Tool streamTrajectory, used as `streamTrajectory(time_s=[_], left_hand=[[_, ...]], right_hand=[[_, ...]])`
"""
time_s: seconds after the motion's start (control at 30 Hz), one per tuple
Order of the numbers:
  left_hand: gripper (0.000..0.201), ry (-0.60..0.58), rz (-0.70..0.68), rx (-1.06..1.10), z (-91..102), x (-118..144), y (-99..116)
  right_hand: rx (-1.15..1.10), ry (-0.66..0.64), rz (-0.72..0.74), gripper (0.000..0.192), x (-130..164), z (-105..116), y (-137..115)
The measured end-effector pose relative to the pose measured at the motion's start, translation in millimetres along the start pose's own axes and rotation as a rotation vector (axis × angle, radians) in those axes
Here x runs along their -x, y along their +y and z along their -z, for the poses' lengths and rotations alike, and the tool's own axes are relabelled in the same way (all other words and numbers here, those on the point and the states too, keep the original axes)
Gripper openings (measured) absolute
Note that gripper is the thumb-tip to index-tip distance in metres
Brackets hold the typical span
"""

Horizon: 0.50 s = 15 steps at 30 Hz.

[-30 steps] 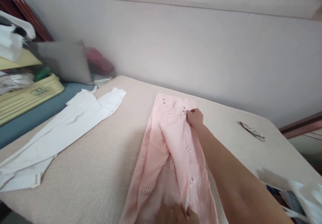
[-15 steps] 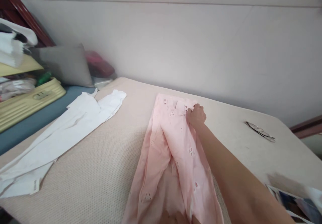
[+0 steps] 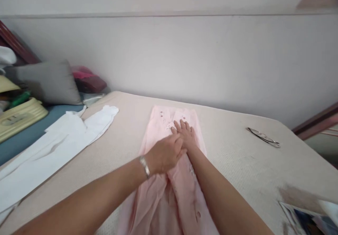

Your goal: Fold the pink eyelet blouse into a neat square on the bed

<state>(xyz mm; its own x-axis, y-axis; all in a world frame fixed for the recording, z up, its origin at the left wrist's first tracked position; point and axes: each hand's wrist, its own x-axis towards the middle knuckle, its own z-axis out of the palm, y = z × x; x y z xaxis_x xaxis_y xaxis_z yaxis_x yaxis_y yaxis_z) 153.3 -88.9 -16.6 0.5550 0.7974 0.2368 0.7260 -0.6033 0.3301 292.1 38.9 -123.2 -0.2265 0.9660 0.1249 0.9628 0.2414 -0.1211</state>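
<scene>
Pale pink trousers (image 3: 158, 129) with cut-out flower eyelets lie lengthwise before me, waist end away from me, the legs running out at the bottom of the view. My right hand (image 3: 185, 134) rests flat on their upper part, fingers spread. Close beside it, over the middle of the cloth, my left hand (image 3: 164, 154) has its fingers curled in and a metal band (image 3: 144, 166) at the wrist. Whatever may be between those fingers is hidden. White trousers (image 3: 63, 136) lie flat to the left, apart from both hands.
The pink cloth is spread on a beige covered bed (image 3: 232, 171) against a wall. Eyeglasses (image 3: 262, 137) lie at the right; a blurred, picture-like item (image 3: 306, 217) is at lower right. A grey pillow (image 3: 50, 81) and a yellow basket (image 3: 23, 117) stand at far left.
My right hand has let go of the waist's right edge and moved inward, flat on the cloth. My left hand has come up from the bottom edge to beside it. The view has shifted.
</scene>
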Motion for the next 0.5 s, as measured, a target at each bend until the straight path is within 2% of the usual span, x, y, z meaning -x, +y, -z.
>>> streamTrajectory(time_s=[0.07,0.13,0.23,0.3,0.4,0.5], left_hand=[[0.036,0.093,0.0,0.009,-14.7,-38.9,-29.0],[0.048,0.112,0.062,0.066,-36.0,-56.1,-50.4],[0.069,0.084,0.164,0.127,-67.6,-51.5,-69.4],[0.077,0.07,0.176,0.141,-80.7,-42.8,-75.7],[0.082,0.057,0.166,0.152,-85.6,-38.0,-79.8],[0.074,0.068,0.182,0.165,-79.0,-42.8,-78.8]], right_hand=[[0.03,-0.044,0.017,0.064,-2.1,-0.8,4.3],[0.026,-0.069,0.025,0.063,-3.5,-0.3,8.3],[-0.014,-0.034,0.009,0.055,-4.8,5.1,13.2],[0.008,0.013,0.033,0.052,-7.7,12.4,15.7],[0.118,0.083,0.091,0.045,-24.8,25.7,18.2],[0.184,0.182,0.118,0.045,-64.2,33.2,17.3]])
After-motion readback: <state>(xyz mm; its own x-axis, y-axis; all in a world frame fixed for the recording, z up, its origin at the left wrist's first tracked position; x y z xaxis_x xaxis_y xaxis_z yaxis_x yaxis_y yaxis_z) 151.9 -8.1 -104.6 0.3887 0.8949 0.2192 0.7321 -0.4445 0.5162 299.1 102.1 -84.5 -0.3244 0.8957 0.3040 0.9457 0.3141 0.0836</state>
